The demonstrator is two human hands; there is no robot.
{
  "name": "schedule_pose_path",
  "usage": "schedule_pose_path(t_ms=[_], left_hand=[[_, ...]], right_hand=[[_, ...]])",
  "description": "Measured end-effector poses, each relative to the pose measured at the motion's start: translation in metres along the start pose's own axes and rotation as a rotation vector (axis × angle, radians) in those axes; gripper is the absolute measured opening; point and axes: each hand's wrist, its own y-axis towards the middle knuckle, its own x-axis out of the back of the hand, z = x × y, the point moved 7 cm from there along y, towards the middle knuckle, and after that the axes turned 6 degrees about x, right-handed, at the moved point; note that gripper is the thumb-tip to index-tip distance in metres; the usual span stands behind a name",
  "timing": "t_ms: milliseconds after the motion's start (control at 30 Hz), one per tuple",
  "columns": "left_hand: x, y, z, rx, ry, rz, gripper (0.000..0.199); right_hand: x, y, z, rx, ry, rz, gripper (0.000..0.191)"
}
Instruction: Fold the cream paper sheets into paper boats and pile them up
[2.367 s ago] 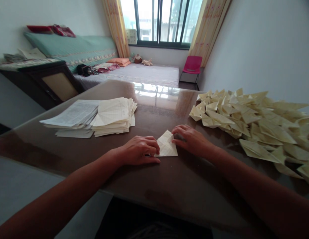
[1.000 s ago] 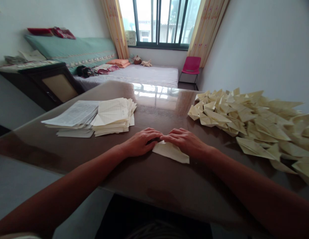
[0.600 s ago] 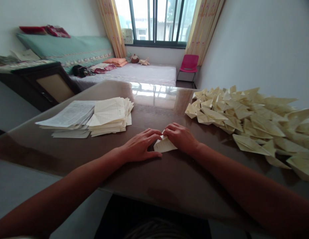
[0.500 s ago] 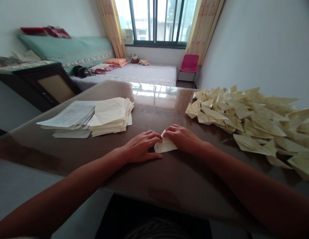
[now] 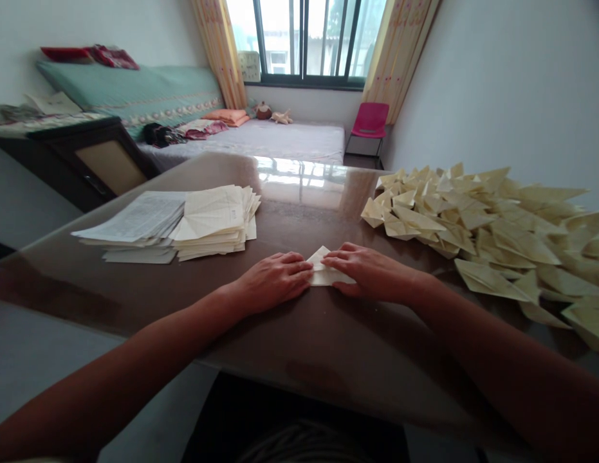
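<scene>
A small cream paper (image 5: pixel 324 275), folded to a point at its far edge, lies flat on the brown table between my hands. My left hand (image 5: pixel 280 276) rests at the paper's left edge, its fingers pressed together and touching it. From the right, my right hand (image 5: pixel 367 270) lies over the paper with its thumb apart from the fingers, fingertips pressing on the surface. Part of the paper is hidden under the right hand.
The glossy table (image 5: pixel 299 341) bears a stack of cream sheets (image 5: pixel 215 218) and a stack of printed sheets (image 5: pixel 135 218) at the left. Folded paper shapes (image 5: pixel 497 231) are heaped at the right. Beyond stand a bed (image 5: pixel 299 138) and a pink chair (image 5: pixel 370 120).
The paper now shows a pointed far edge and a straighter near edge. My left thumb has drawn in toward its fingers; my right hand has shifted slightly right, its thumb now showing.
</scene>
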Motion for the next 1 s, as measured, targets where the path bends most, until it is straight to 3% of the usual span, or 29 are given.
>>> schedule_pose_path(t_ms=[233,500,667,767,1000], left_hand=[[-0.002,0.002,-0.01,-0.108,0.209,0.122,0.026],[-0.001,0.015,-0.017,-0.027,0.282,0.258,0.02],[-0.004,0.029,-0.014,0.051,0.208,0.23,0.011],[-0.005,0.03,-0.008,0.09,0.141,0.202,0.02],[-0.007,0.022,0.014,0.248,-0.207,0.133,0.028]], right_hand=[[0.0,0.0,0.004,-0.051,-0.077,-0.017,0.044],[-0.002,0.003,0.01,-0.147,-0.146,-0.023,0.042],[-0.001,0.002,0.009,-0.182,-0.136,-0.024,0.037],[-0.002,0.0,0.003,-0.192,-0.092,-0.03,0.029],[-0.005,-0.004,-0.027,-0.154,0.252,-0.131,0.024]])
